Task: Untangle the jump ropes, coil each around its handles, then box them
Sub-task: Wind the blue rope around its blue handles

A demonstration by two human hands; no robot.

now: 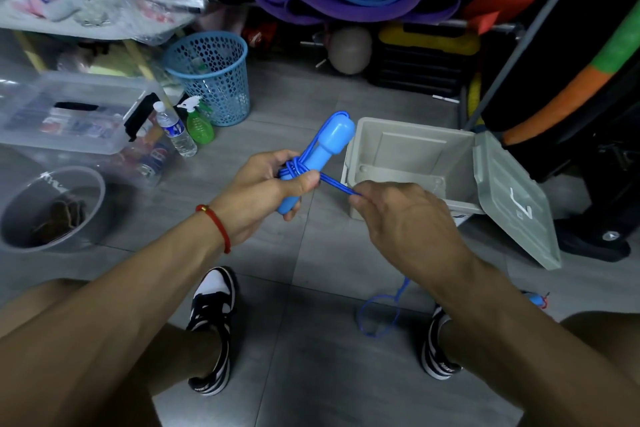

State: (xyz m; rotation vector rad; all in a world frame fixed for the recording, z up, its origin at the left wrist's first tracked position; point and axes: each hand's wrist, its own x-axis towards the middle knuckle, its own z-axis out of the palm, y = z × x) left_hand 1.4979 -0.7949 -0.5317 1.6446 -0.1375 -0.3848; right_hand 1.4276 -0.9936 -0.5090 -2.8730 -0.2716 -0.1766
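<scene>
Two blue handles (pixel 313 159) sit bundled in the left hand (pixel 263 191), its fingers curled round them and the thumb pressing on several turns of blue rope (pixel 296 168) wound about their middle. From under that thumb a taut strand runs to the right hand (pixel 401 218), pinched between its fingertips. Slack rope loops on the grey floor tiles (pixel 311 374) below the right wrist. Just beyond the right fingers stands a grey storage box (pixel 408 149), its hinged lid (pixel 512 204) thrown open. Farther past the left fingers stands a blue mesh basket (pixel 211 76)
</scene>
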